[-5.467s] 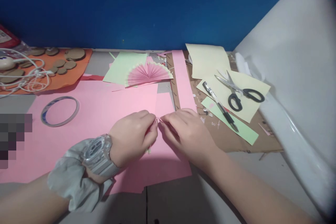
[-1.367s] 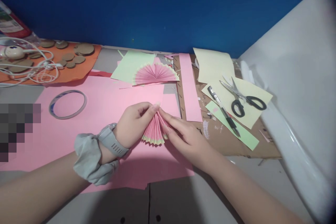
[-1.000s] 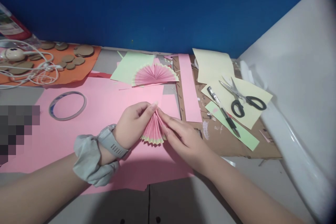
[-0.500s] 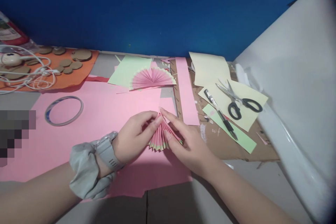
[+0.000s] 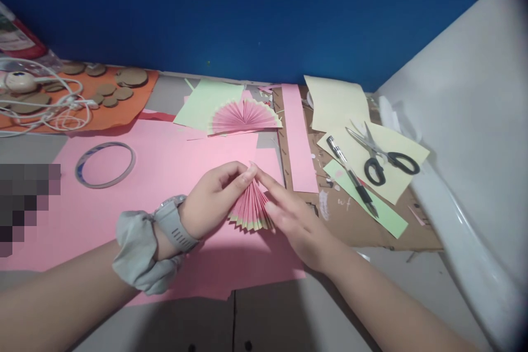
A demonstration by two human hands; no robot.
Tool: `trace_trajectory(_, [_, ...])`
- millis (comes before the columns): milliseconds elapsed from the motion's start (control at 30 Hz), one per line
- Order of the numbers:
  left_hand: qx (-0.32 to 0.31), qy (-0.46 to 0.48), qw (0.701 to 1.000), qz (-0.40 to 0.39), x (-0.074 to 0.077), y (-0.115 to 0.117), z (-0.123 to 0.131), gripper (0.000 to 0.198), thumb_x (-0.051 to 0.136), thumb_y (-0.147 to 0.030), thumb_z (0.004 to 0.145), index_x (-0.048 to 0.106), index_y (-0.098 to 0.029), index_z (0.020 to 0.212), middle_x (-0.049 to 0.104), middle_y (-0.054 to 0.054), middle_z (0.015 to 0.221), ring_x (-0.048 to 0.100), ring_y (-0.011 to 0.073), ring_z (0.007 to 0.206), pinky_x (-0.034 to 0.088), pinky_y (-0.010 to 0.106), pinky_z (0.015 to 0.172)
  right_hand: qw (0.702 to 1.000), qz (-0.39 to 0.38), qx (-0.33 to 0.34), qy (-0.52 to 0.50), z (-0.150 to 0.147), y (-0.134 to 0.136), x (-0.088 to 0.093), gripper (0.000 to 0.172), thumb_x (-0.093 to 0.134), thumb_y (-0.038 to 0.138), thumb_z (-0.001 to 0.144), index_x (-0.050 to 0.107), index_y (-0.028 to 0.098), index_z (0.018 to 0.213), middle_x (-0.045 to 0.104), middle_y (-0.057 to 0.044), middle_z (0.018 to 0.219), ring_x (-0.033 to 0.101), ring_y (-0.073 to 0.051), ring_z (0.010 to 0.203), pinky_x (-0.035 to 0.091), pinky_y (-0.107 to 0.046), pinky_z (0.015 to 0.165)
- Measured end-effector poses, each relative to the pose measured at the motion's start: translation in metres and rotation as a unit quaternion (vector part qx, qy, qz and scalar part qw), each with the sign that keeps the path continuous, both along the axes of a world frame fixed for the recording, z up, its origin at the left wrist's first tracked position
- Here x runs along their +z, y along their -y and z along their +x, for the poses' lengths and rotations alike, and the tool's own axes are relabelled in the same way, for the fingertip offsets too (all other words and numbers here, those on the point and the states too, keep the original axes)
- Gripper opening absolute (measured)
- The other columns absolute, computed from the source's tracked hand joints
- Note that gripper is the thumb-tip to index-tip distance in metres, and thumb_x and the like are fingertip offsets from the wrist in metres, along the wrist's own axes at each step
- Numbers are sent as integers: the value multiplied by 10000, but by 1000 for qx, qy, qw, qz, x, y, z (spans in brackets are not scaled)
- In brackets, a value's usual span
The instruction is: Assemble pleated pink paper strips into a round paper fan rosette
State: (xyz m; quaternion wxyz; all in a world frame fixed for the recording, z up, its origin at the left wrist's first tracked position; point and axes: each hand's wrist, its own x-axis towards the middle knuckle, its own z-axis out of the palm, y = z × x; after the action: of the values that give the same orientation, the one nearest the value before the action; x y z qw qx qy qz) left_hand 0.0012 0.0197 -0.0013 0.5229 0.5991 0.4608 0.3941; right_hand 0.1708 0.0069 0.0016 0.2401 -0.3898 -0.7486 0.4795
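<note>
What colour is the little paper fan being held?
The fan is pink with a yellow-green edge, shown best in the head view.

Pixelated patch at left edge; red packet half out of frame; fan tip under fingers.

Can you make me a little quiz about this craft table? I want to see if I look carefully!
1. True or false: the scissors lie on a yellow sheet.
2. Which thing do the left hand and the right hand both touch? A: a pen. B: a paper fan. C: a ring of tape.
3. Fill in the gap: the big sheet under both hands is coloured ____.
Key: 1 true; 2 B; 3 pink.
</note>
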Motion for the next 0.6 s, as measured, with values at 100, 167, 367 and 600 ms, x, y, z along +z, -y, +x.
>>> trace_trajectory(100, [12,3,1000,-6,-1,0,0,282,436,-367,882,548,-143,753,488,-22,682,449,97,639,386,213,633,1000,-22,6,-19,2,-2,0,466,293,316,950,202,309,1407,229,95,1471,179,-86,1355,160,-258,1121])
trace_trajectory(167, [21,8,1000,-14,-1,0,0,288,442,-374,879,542,-144,737,474,-27,666,436,90,619,383,210,615,1000,-28,7,-8,1,-2,0,477,301,317,950,183,298,1412,215,95,1474,158,-82,1359,145,-250,1123])
trace_trajectory(367, [61,45,995,-58,-4,1,0,299,461,-415,856,534,-161,716,507,-21,602,469,101,529,392,220,510,999,-12,17,43,-2,1,-1,486,278,271,950,156,282,1421,277,58,1460,245,-140,1342,241,-303,1101])
trace_trajectory(600, [46,34,996,-62,-4,0,0,296,442,-417,866,527,-163,739,493,-32,581,467,97,515,390,218,505,993,-27,40,111,-1,0,3,528,241,240,945,45,300,1432,680,-13,1004,653,-184,854,531,-346,760])
